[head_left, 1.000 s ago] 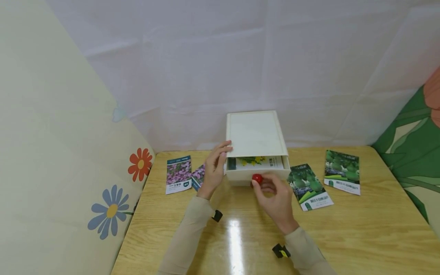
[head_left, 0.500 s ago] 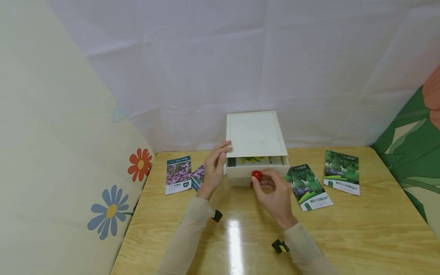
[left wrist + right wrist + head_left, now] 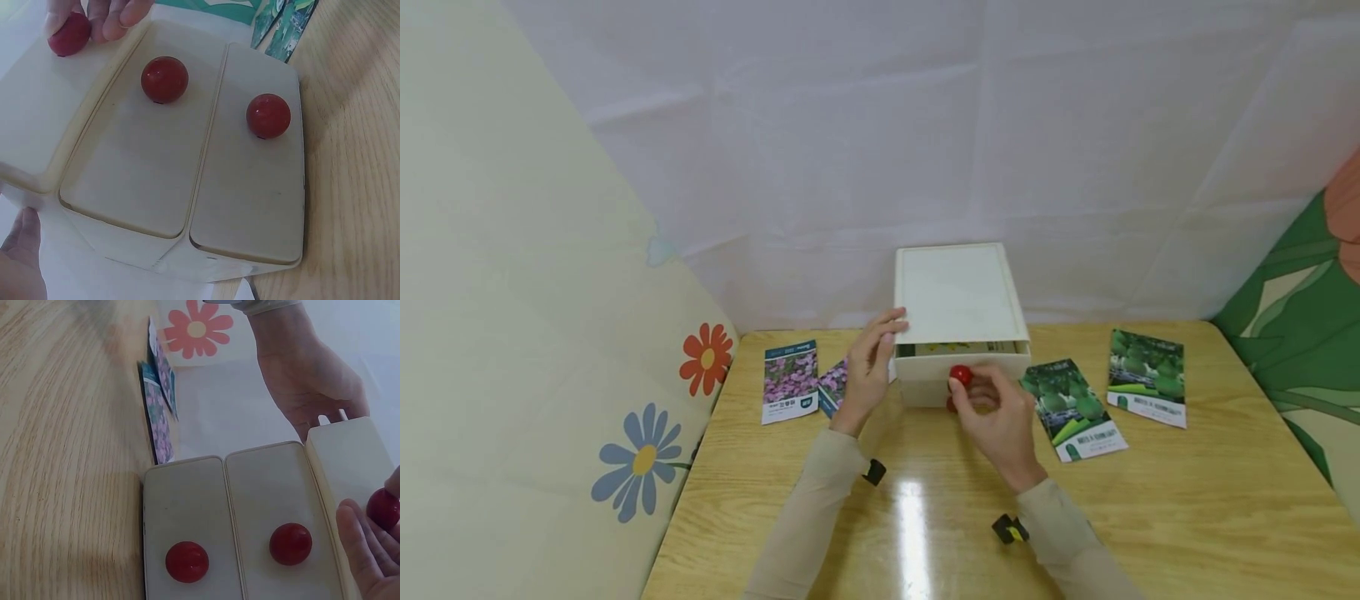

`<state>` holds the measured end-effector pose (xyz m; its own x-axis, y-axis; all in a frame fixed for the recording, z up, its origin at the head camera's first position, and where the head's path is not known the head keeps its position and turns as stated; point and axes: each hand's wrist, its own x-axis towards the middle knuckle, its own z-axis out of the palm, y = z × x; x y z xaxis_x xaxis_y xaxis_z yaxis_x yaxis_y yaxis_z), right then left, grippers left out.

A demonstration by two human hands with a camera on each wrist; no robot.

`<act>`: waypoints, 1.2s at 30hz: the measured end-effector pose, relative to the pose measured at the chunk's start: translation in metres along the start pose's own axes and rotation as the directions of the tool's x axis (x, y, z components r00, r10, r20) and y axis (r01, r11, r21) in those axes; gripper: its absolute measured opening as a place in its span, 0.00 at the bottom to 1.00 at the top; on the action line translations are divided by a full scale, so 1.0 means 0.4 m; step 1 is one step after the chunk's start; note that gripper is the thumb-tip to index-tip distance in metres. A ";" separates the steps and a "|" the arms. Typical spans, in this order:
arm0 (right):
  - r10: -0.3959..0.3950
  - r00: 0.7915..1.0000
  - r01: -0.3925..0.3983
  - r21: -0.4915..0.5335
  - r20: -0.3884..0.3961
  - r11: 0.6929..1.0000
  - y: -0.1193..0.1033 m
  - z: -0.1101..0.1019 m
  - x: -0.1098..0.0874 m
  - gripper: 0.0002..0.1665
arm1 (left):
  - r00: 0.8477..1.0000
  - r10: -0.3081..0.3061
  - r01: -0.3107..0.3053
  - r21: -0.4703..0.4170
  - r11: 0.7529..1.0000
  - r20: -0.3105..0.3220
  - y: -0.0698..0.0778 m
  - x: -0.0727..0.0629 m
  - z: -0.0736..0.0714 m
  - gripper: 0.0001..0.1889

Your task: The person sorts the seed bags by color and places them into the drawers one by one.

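Observation:
A small white drawer cabinet (image 3: 957,292) stands against the back cloth, with three stacked drawers that each bear a red round knob. Its top drawer (image 3: 922,368) juts out part way, and a seed packet (image 3: 943,347) with yellow flowers shows inside through a narrow gap. My right hand (image 3: 1003,421) pinches the top red knob (image 3: 70,34) between thumb and fingers. Against the cabinet's left upper edge rests my left hand (image 3: 869,371), fingers extended over the corner. Both lower knobs, the middle knob (image 3: 164,79) and bottom knob (image 3: 269,116), are untouched.
Right of the cabinet lie two seed packets with green fruit, a nearer packet (image 3: 1075,408) and a farther packet (image 3: 1147,375). On the left are a pink-flower packet (image 3: 790,382) and another packet (image 3: 832,385) partly behind my left hand. Cloth walls border the wooden table (image 3: 1187,500).
The top drawer has slid inward, pushed by my right hand on its knob, so less of the packet inside shows. My left hand has stayed in place.

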<state>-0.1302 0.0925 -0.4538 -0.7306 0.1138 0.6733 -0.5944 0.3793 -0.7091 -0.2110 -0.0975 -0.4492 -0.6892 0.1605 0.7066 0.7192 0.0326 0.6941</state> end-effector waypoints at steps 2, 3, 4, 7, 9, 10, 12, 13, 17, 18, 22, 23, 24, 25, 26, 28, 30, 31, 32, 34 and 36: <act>0.001 1.000 -0.001 0.007 -0.004 1.000 0.003 0.001 0.003 0.13 | 1.000 -0.004 0.004 0.000 1.000 0.000 0.001 0.000 0.000 0.14; 0.002 1.000 -0.002 0.013 -0.005 1.000 0.004 0.002 0.004 0.13 | 1.000 -0.004 0.004 0.000 1.000 0.000 0.001 0.000 0.000 0.14; 0.001 1.000 -0.001 0.019 -0.007 1.000 0.006 0.003 0.006 0.13 | 1.000 -0.004 0.004 -0.001 1.000 0.000 0.002 0.000 0.000 0.14; 0.003 1.000 -0.003 0.035 -0.012 0.999 0.011 0.005 0.008 0.13 | 1.000 -0.002 0.002 -0.002 1.000 -0.002 0.003 0.000 -0.001 0.14; 0.003 1.000 -0.002 0.041 -0.012 0.999 0.014 0.006 0.009 0.13 | 1.000 -0.001 0.001 -0.002 1.000 -0.003 0.003 0.000 -0.001 0.14; 0.001 1.000 -0.001 0.039 -0.012 0.999 0.015 0.006 0.009 0.13 | 1.000 0.000 0.000 -0.002 1.000 -0.003 0.003 0.000 -0.001 0.14; 0.003 1.000 -0.002 0.041 -0.013 0.999 0.013 0.007 0.011 0.13 | 1.000 0.002 -0.002 -0.004 1.000 -0.001 0.003 0.000 -0.001 0.14; 0.005 1.000 -0.004 0.041 -0.013 0.999 0.013 0.007 0.012 0.12 | 1.000 0.002 -0.002 -0.005 1.000 0.000 0.004 0.000 -0.001 0.14; 0.025 1.000 -0.025 0.031 -0.016 0.999 0.009 0.008 0.018 0.12 | 1.000 0.002 -0.002 -0.002 1.000 0.000 0.004 0.001 -0.001 0.14; 0.032 0.999 -0.032 0.029 -0.016 0.999 0.008 0.008 0.019 0.12 | 1.000 0.000 0.000 -0.001 1.000 -0.001 0.004 0.001 -0.001 0.14; 0.050 0.999 -0.050 0.027 -0.016 0.998 0.010 0.010 0.022 0.12 | 1.000 -0.005 0.005 0.000 1.000 -0.005 0.007 0.001 -0.001 0.14; 0.052 0.999 -0.051 0.028 -0.016 0.998 0.010 0.011 0.023 0.12 | 1.000 -0.005 0.005 0.000 1.000 -0.006 0.007 0.001 0.000 0.14; 0.054 0.998 -0.054 0.029 -0.016 0.998 0.011 0.011 0.022 0.12 | 1.000 -0.005 0.005 0.000 1.000 -0.006 0.007 0.001 -0.001 0.14; 0.056 0.998 -0.056 0.029 -0.015 0.998 0.011 0.011 0.022 0.12 | 1.000 -0.004 0.004 0.000 1.000 -0.007 0.007 0.001 0.000 0.14; 0.058 0.998 -0.058 0.028 -0.015 0.998 0.011 0.011 0.023 0.12 | 1.000 -0.004 0.004 0.000 1.000 -0.008 0.008 0.001 0.000 0.14; 0.062 0.998 -0.062 0.029 -0.012 0.998 0.012 0.011 0.023 0.12 | 1.000 -0.007 0.007 0.000 1.000 -0.009 0.008 0.000 0.000 0.14; 0.064 0.998 -0.064 0.029 -0.010 0.998 0.016 0.012 0.023 0.12 | 1.000 -0.013 0.013 -0.001 1.000 -0.009 0.008 -0.001 0.000 0.14; 0.064 0.998 -0.063 0.028 -0.010 0.998 0.021 0.013 0.023 0.12 | 1.000 -0.016 0.016 -0.001 1.000 -0.010 0.007 -0.001 0.000 0.14; 0.060 0.998 -0.059 0.028 -0.010 0.998 0.027 0.015 0.022 0.12 | 1.000 -0.019 0.019 -0.001 1.000 -0.009 0.007 -0.001 -0.001 0.14; 0.058 0.998 -0.057 0.032 -0.011 0.998 0.044 0.018 0.019 0.12 | 1.000 -0.020 0.020 -0.001 1.000 -0.007 0.005 0.000 -0.001 0.14; 0.057 0.998 -0.056 0.033 -0.011 0.998 0.064 0.020 0.015 0.12 | 1.000 -0.017 0.017 -0.001 1.000 -0.005 0.003 0.000 0.000 0.14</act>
<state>-0.1527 0.0955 -0.4696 -0.7593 0.1453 0.6343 -0.5633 0.3414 -0.7524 -0.2100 -0.0976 -0.4482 -0.7020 0.1548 0.6951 0.7070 0.0345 0.7064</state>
